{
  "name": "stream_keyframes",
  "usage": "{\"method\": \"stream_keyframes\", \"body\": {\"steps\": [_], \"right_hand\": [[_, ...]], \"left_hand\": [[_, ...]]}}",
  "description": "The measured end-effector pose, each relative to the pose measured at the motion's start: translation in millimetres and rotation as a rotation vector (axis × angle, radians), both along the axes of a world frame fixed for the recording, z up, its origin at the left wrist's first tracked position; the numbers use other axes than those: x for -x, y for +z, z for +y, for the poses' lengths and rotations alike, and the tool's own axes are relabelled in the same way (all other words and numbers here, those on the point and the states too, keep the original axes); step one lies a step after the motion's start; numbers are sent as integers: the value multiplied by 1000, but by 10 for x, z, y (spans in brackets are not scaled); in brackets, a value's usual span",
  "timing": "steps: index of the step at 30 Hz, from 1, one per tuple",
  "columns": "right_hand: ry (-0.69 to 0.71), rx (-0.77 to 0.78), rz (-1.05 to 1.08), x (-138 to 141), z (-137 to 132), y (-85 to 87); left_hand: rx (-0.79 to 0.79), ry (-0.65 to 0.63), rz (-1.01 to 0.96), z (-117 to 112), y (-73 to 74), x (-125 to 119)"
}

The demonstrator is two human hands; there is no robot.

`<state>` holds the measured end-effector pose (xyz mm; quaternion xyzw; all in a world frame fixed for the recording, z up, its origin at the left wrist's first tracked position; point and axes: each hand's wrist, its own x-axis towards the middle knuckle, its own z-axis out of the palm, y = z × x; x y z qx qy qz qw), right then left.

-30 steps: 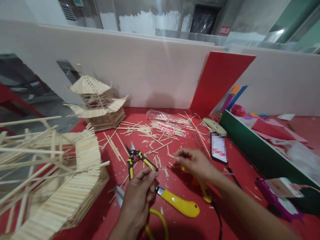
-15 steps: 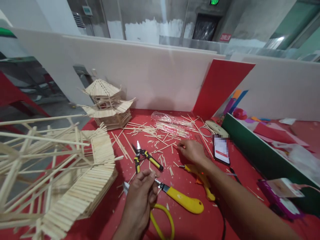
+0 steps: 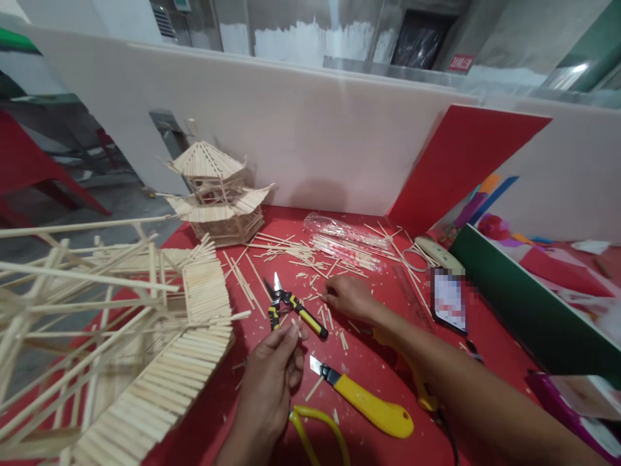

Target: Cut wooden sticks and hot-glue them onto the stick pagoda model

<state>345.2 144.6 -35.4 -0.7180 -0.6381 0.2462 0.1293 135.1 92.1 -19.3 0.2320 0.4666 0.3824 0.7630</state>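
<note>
Short stick (image 3: 294,321) pinched above a red table (image 3: 373,369)

The short stick is gripped between the closed thumb and fingertips of the left hand (image 3: 272,370). Stick scraps (image 3: 310,298) are met by the right hand's (image 3: 350,299) curled fingers; whether anything is held cannot be told. Between the hands, pruners (image 3: 310,317) are splayed. A yellow-handled cutter (image 3: 373,406) is laid nearer. At left, space is filled by a stick model (image 3: 167,375).

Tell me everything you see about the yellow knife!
The knife has a curved yellow handle, plastic by its look, with a hole near its end. A dark part joins it to a short, shiny metal blade. It lies on the red table beside the left hand, blade pointing away and left. Neither hand holds it.
</note>
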Motion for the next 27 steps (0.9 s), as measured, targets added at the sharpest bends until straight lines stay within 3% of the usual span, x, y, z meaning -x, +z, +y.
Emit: {"method": "stream_keyframes", "body": {"steps": [4,12,20,27], "right_hand": [[-26,53,217,61,-71,53],[-61,217,827,427,-521,325],[-118,189,975,484,-674,338],[-126,192,1019,518,-754,324]], "left_hand": [[10,23,-15,17,-15,-7],[32,-12,-2,-27,-36,-38],[-24,14,52,-135,0,-30],[-37,12,-12,-218,49,-20]]}}
